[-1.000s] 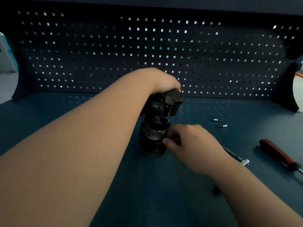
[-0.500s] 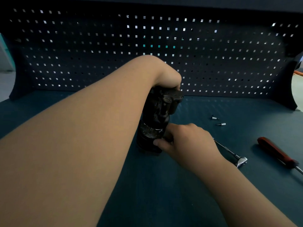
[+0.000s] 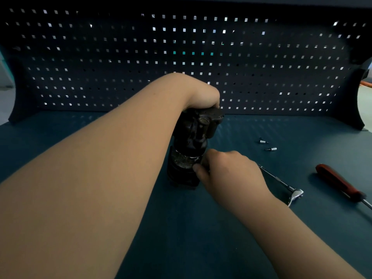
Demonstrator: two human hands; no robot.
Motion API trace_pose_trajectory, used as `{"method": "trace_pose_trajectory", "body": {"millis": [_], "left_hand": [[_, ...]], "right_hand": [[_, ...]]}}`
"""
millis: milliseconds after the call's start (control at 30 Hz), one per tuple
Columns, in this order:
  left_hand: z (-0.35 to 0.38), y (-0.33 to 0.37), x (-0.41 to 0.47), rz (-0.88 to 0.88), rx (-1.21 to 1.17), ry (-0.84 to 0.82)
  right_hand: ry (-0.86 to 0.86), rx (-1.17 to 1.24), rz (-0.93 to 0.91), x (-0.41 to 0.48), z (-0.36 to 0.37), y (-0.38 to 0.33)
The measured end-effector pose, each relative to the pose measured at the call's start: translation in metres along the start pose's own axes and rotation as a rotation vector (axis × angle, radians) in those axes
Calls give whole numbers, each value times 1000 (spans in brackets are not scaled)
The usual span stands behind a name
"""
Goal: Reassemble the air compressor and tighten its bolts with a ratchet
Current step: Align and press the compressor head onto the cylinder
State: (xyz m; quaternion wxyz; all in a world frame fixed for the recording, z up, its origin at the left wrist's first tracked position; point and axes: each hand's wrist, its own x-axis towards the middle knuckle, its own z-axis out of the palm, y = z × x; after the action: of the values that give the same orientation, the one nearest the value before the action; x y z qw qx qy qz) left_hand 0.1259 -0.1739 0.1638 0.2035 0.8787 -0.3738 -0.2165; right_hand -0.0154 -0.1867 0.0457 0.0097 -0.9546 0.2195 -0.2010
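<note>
The dark air compressor (image 3: 191,143) stands upright on the blue bench (image 3: 201,228), with a pale metal band around its lower body. My left hand (image 3: 201,95) comes over from the left and grips its top. My right hand (image 3: 225,170) is at the compressor's lower right side, thumb and fingers curled against the band; what they pinch is hidden. The silver ratchet (image 3: 289,190) lies on the bench just right of my right hand, its handle partly behind the hand.
Two small silver sockets (image 3: 262,141) (image 3: 271,149) lie on the bench right of the compressor. A red-handled screwdriver (image 3: 340,183) lies at the far right. A dark pegboard (image 3: 181,57) walls off the back of the bench.
The view shifted slightly. My right hand has crept a little up and left along the compressor's lower side. My left hand keeps its grip on the top.
</note>
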Motion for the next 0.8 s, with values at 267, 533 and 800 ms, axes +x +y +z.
{"method": "trace_pose_trajectory", "body": {"millis": [267,533,800], "left_hand": [[2,-1,-4,28,-44,3],[3,0,-6,53,-41,43],[4,0,-9,40,-50,57]], "right_hand": [[-28,37,-21,-4,0,3],[-22,34,-7,-3,0,2],[-8,71,-40,-3,-3,5]]}}
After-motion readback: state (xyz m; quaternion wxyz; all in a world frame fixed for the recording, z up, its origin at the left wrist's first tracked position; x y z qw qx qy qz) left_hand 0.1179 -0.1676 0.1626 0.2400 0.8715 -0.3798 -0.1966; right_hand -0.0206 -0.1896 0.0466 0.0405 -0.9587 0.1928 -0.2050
